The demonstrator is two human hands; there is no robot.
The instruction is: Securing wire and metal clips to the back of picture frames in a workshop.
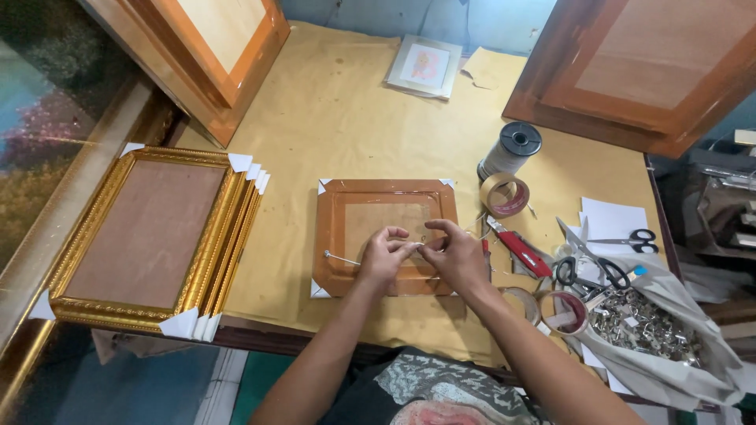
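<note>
Lying face down at the middle of the table, a brown picture frame with white corner guards is worked on by both hands. The left hand and the right hand are met over the frame's back — fingertips pinched together on a thin white cord, which runs off to the left across the backing. A stack of gold frames is set well to the left. Tape rolls, a red cutter and scissors are spread at the right — beside a bag of small metal fittings.
</note>
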